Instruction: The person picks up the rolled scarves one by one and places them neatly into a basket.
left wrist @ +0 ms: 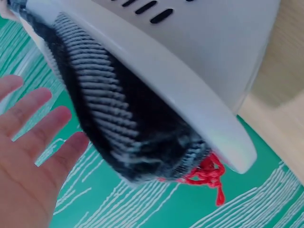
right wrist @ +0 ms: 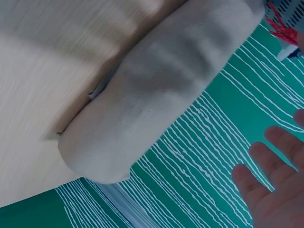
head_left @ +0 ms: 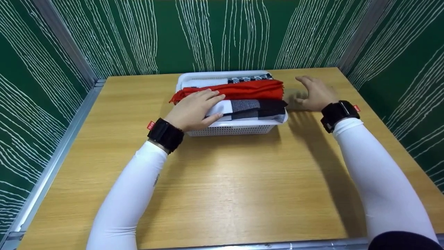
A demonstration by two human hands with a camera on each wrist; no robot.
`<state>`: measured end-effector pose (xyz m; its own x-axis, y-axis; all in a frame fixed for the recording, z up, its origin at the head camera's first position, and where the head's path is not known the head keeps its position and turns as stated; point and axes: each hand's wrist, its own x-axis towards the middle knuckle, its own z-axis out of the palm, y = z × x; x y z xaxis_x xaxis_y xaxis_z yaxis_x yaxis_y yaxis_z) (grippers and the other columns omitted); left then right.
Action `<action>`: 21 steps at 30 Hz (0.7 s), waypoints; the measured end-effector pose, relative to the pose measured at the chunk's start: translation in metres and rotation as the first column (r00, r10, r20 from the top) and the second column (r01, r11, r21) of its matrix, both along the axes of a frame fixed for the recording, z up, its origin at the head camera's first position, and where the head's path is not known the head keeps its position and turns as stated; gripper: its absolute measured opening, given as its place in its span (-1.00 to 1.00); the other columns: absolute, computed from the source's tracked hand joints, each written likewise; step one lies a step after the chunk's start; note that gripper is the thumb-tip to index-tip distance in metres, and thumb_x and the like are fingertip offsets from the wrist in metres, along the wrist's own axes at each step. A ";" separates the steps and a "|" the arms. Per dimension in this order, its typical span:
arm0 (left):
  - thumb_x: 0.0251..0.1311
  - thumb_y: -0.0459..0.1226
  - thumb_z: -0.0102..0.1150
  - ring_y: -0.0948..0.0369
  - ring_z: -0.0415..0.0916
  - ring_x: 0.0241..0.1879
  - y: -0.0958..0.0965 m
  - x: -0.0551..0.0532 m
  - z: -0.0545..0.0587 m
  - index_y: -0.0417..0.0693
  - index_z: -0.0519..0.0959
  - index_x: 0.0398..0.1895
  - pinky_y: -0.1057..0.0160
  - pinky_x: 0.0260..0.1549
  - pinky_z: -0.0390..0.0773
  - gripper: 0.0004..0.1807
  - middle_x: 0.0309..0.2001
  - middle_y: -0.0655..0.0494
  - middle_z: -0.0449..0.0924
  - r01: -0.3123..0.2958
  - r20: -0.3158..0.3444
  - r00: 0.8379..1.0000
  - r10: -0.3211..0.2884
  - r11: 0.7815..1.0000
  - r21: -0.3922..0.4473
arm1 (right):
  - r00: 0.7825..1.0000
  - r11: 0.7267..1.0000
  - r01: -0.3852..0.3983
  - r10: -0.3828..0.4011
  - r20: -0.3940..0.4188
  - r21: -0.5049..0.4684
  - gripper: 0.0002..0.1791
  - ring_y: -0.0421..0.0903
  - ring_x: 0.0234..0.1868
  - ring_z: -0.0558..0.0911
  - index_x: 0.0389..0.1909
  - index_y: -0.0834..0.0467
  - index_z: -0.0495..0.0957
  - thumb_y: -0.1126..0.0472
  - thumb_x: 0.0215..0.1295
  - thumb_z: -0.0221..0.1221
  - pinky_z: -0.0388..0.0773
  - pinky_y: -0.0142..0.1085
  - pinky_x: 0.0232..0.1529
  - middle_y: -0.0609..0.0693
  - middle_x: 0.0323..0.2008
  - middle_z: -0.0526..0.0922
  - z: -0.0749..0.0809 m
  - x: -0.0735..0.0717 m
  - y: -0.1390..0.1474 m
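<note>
My left hand [head_left: 194, 109] lies over the left side of a white plastic basket [head_left: 232, 130], fingers extended across a red scarf [head_left: 249, 90] and a black, grey and white checked scarf [head_left: 244, 107]. Its fingers [left wrist: 50, 121] look straight in the left wrist view, beside the dark woven cloth [left wrist: 102, 95] at the basket rim. Right of the basket, my right hand [head_left: 317, 93] hovers with spread fingers and nothing in it. Near it on the table rests a rolled beige cloth [right wrist: 156, 90], shaded by the hand in the right wrist view.
Behind the red scarf, the basket also holds a white cloth [head_left: 204, 83] and a black-and-white patterned cloth [head_left: 249, 79]. Red fringe [left wrist: 209, 173] hangs past the rim. Green panels with white lines [head_left: 236, 34] enclose the wooden table [head_left: 222, 191] at back and sides.
</note>
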<state>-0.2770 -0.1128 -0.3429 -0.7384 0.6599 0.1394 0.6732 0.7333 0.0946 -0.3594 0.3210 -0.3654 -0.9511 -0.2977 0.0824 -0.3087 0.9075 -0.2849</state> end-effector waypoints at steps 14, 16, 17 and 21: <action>0.60 0.11 0.06 -0.09 0.28 0.65 0.008 0.011 -0.005 -0.02 0.29 0.70 -0.06 0.68 0.21 -0.25 0.62 -0.14 0.37 0.055 -0.029 0.998 -0.055 0.998 -0.009 | 1.000 0.999 0.018 -0.018 0.012 -0.031 0.06 0.56 0.63 0.12 0.72 0.21 0.11 0.17 0.29 0.45 -0.02 0.56 0.57 0.48 0.67 0.08 -0.013 -0.012 0.018; 0.60 0.10 0.08 -0.09 0.28 0.65 0.010 0.012 -0.006 -0.03 0.30 0.70 -0.05 0.68 0.21 -0.25 0.62 -0.13 0.37 0.061 -0.024 0.998 -0.061 0.998 -0.008 | 1.000 0.999 0.017 -0.017 0.007 -0.028 0.06 0.57 0.63 0.13 0.72 0.21 0.12 0.18 0.28 0.46 -0.02 0.56 0.56 0.49 0.66 0.09 -0.015 -0.012 0.020; 0.60 0.10 0.09 -0.09 0.29 0.64 0.011 0.013 -0.007 -0.04 0.31 0.69 -0.05 0.68 0.22 -0.25 0.62 -0.13 0.38 0.066 -0.026 0.997 -0.067 0.998 -0.007 | 1.000 0.999 0.018 -0.018 0.007 -0.026 0.06 0.58 0.62 0.13 0.72 0.22 0.12 0.18 0.27 0.46 -0.01 0.57 0.56 0.50 0.65 0.10 -0.016 -0.013 0.021; 0.59 0.06 0.13 -0.09 0.36 0.59 0.015 0.016 -0.009 -0.09 0.36 0.65 -0.04 0.66 0.28 -0.28 0.57 -0.16 0.44 0.103 -0.054 0.993 -0.102 0.995 0.004 | 1.000 1.000 0.014 -0.014 -0.002 -0.011 0.05 0.58 0.61 0.15 0.70 0.24 0.15 0.21 0.26 0.47 0.02 0.54 0.58 0.51 0.64 0.13 -0.020 -0.016 0.024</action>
